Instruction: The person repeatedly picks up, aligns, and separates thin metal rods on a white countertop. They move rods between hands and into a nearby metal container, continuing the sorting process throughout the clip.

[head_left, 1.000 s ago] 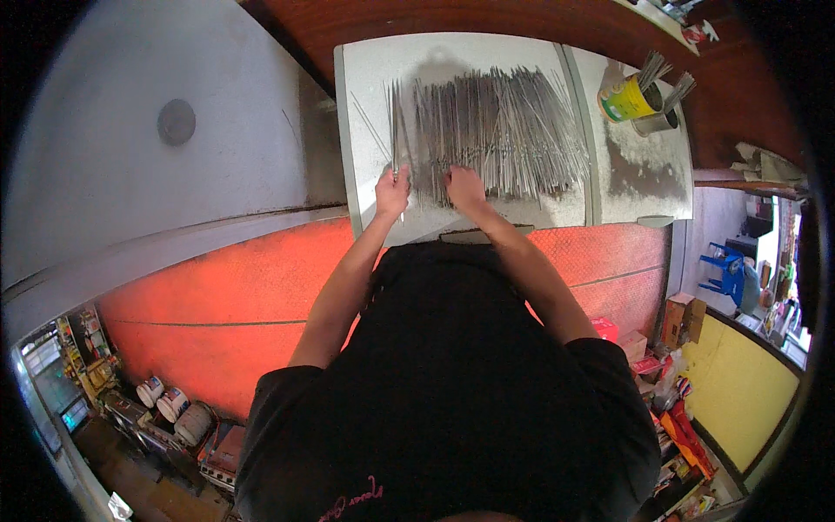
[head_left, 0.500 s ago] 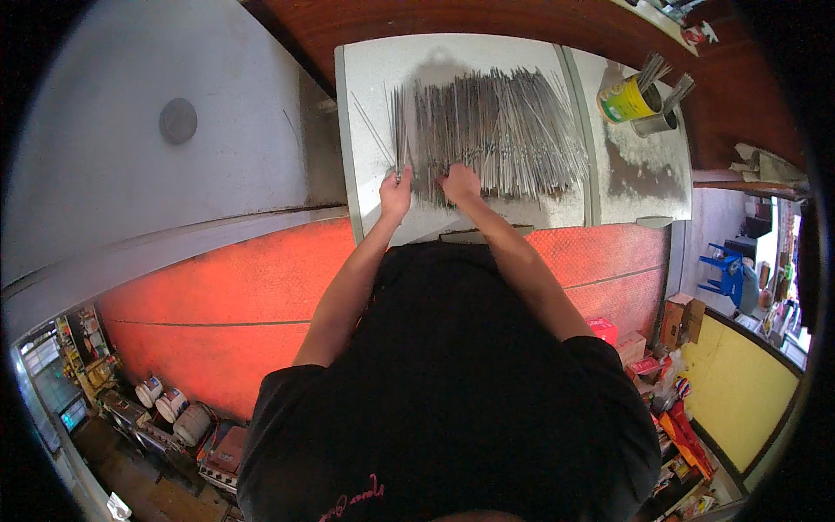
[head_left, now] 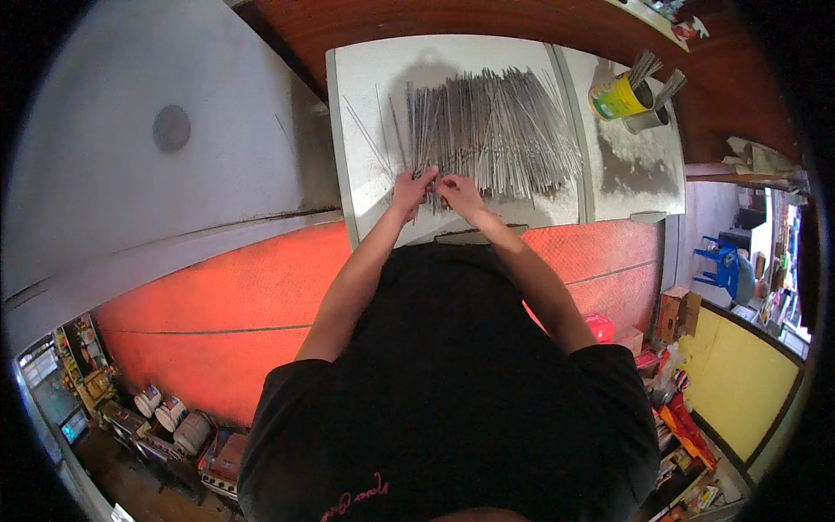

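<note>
A broad row of thin metal skewers (head_left: 500, 130) lies side by side on a white freezer-like top (head_left: 374, 70), their lengths pointing away from me. At the near left end of this row, my left hand (head_left: 413, 193) is closed around a few skewers. Close beside it, almost touching, my right hand (head_left: 461, 195) pinches with thumb and finger at the near ends of skewers. Exactly how many skewers either hand grips is hidden. A few loose skewers (head_left: 368, 135) lie apart to the left.
On the right section of the white top stand a yellow-green can (head_left: 619, 98) and a metal can (head_left: 645, 122), both holding skewers. A grey surface with a round disc (head_left: 172, 129) is at the left. Below are an orange-red panel (head_left: 209, 304), cardboard boxes (head_left: 677, 315) and a blue chair (head_left: 718, 263).
My left hand has moved right, toward the row and my right hand, with its skewers now against the row's left end. The right hand has turned slightly and come nearer to the left.
</note>
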`<act>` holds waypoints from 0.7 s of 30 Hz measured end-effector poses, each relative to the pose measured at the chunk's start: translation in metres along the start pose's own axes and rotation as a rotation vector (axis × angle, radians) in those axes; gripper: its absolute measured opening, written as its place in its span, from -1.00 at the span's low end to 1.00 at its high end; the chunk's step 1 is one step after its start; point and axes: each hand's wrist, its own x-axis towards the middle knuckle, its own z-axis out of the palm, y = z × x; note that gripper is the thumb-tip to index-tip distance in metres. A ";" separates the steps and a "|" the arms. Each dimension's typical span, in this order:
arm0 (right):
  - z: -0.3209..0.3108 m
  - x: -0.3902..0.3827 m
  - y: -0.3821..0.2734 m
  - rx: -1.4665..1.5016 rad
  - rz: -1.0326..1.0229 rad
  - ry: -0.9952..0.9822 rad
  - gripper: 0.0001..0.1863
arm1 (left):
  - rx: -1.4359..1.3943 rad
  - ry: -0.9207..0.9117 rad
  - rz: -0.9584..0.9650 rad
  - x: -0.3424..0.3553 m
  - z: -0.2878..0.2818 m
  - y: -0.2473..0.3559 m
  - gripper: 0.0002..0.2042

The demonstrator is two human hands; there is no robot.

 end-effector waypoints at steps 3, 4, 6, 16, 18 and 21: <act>0.005 -0.005 -0.007 0.030 0.001 -0.007 -0.85 | -0.051 -0.007 0.015 0.008 -0.002 -0.008 -0.71; 0.006 -0.006 -0.009 0.044 0.006 -0.010 -0.85 | -0.072 -0.016 0.017 0.011 -0.005 -0.012 -0.72; 0.004 -0.006 -0.008 0.064 0.042 -0.020 -0.86 | 0.001 -0.050 0.018 0.009 -0.009 -0.007 -0.71; 0.034 0.019 0.007 -0.039 0.102 -0.012 -0.85 | 0.306 0.184 0.417 0.009 -0.049 -0.017 -0.78; 0.050 0.021 -0.006 -0.220 0.167 -0.001 -0.76 | 0.286 0.241 0.409 0.002 -0.066 -0.015 -0.72; 0.057 0.030 -0.002 -0.544 0.107 -0.056 -0.73 | 0.290 0.265 0.367 -0.011 -0.078 -0.009 -0.64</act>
